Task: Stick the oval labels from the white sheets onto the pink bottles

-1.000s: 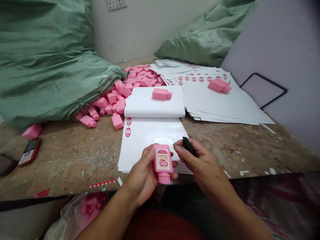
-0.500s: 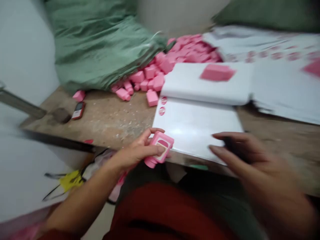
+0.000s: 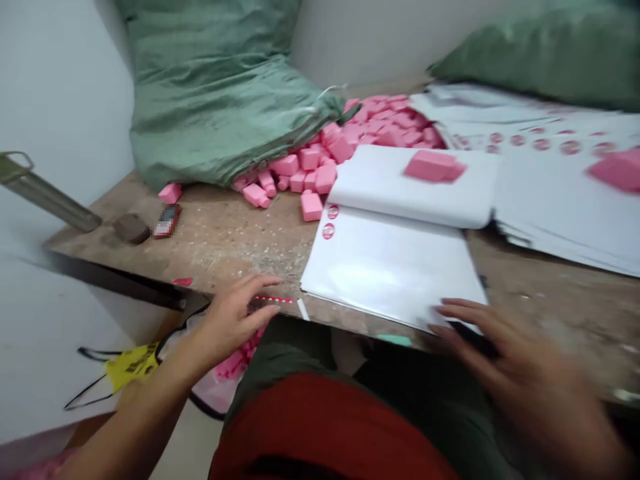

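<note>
My left hand [image 3: 245, 310] is open at the table's front edge, thumb and fingers apart with nothing between them. Just under it, a bag [image 3: 213, 393] with pink bottles [image 3: 235, 363] hangs or stands below the table edge; part is behind my forearm. My right hand [image 3: 493, 343], blurred, hovers at the near right corner of a white label sheet [image 3: 390, 267]. A dark object [image 3: 475, 339] shows within its curled fingers; its kind cannot be made out. Two round red-and-white stickers [image 3: 330, 221] remain on the sheet's left side.
Pink bottles [image 3: 310, 159] spill from a green sack [image 3: 215, 113] at the back. A pink bottle [image 3: 434, 165] lies on the folded sheet. More label sheets [image 3: 565, 193], a phone [image 3: 167, 221], a metal bar [image 3: 55, 200] and a yellow bag [image 3: 133, 365] are around.
The pink labelled bottle has left my left hand, which has opened and moved left and slightly down. My right hand has shifted slightly lower, still with the dark object.
</note>
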{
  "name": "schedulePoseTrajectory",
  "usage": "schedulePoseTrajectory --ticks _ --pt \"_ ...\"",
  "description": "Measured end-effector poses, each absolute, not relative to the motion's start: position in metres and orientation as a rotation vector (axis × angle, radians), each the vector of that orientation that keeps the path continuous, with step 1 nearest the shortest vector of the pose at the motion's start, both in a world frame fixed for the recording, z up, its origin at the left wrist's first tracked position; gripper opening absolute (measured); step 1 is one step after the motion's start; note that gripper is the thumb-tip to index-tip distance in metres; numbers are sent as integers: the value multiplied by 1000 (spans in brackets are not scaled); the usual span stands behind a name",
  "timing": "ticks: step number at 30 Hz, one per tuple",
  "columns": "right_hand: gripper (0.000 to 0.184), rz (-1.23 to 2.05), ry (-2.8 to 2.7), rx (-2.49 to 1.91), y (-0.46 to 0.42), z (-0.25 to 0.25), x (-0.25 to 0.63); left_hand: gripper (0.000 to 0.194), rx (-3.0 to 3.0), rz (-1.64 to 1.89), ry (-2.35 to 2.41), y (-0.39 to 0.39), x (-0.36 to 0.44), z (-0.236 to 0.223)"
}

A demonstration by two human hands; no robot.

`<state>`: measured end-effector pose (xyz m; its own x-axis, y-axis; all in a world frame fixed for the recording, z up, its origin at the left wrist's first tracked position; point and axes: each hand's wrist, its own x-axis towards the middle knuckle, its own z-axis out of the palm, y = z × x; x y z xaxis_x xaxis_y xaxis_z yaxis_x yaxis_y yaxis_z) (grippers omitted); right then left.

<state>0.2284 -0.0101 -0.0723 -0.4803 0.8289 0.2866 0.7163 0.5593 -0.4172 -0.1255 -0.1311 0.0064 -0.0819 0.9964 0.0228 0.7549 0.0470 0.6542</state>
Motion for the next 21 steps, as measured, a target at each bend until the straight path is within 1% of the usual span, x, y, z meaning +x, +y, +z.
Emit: schedulePoseTrajectory --ticks 2,5,7,9,12,16,18,21 --pt "50 142 -2361 -1203 -11 -68 220 32 1981 698 1765 -109 -112 -8" --pt "58 3 -2392 -1176 -8 -73 212 30 2149 614 1684 -81 -105 -28" --pt "55 -17 -2421 -1151 -5 -78 213 29 2168 581 1672 -68 -108 -37" --pt "48 -34 -2466 -1098 -3 -84 218 28 2187 536 1643 -61 -116 -41" --pt "36 -75 -2474 -970 -1 -87 224 29 2212 479 1573 -56 -125 -40" --pt "27 -33 -2442 -887 2 -88 228 30 2233 457 1515 -52 -129 -35" --pt "28 -20 -2448 -872 4 -89 232 28 2242 456 1509 -50 -129 -35" --pt "36 -35 -2521 -821 4 -89 238 30 2245 464 1514 -51 -127 -35"
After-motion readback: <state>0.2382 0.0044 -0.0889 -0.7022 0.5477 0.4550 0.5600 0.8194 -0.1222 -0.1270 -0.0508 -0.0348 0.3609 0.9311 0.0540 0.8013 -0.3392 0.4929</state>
